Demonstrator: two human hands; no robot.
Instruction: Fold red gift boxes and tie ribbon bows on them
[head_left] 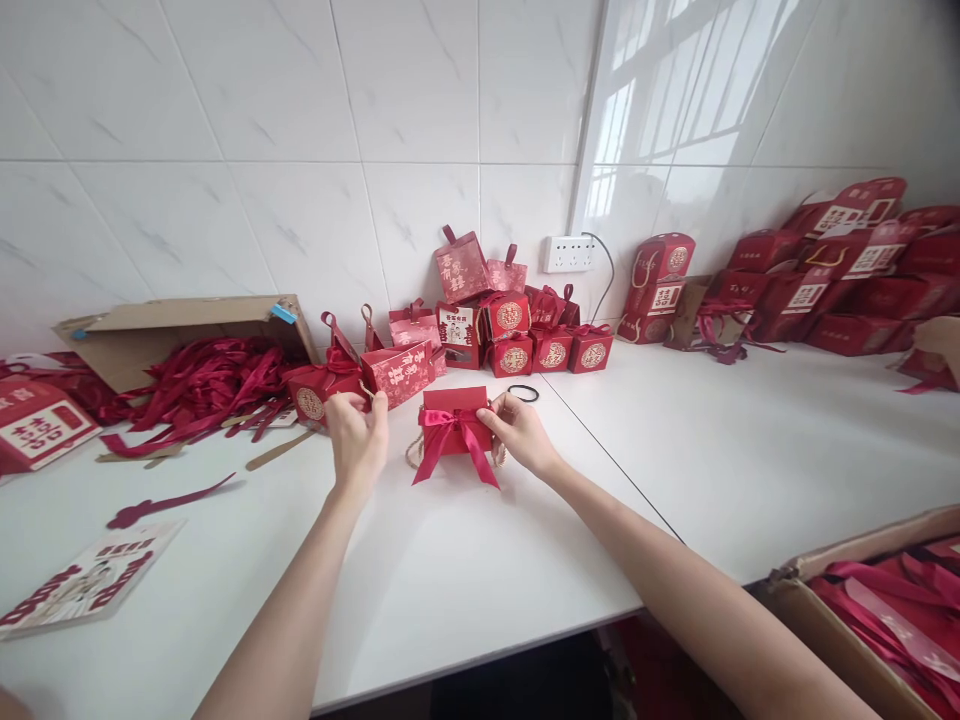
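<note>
A small red gift box (454, 436) with a dark pink ribbon bow (455, 422) and twisted rope handles stands upright on the table in front of me. My right hand (517, 430) pinches its upper right side, thumb near the bow. Farther left, my left hand (358, 432) is closed, fingertips together at the near left corner of a printed red gift box (405, 372). A bit of its rope handle shows at these fingertips. Just behind my left hand sits another red box (319, 390) with a gold round emblem.
Several red gift boxes (514, 318) are stacked against the tiled wall. A cardboard box (202, 313) spills ribbons (217, 385) at left. A card (90, 580) lies front left, a black band (523, 393) behind my right hand. More boxes (847, 260) and a ribbon-filled carton (787, 590) are right.
</note>
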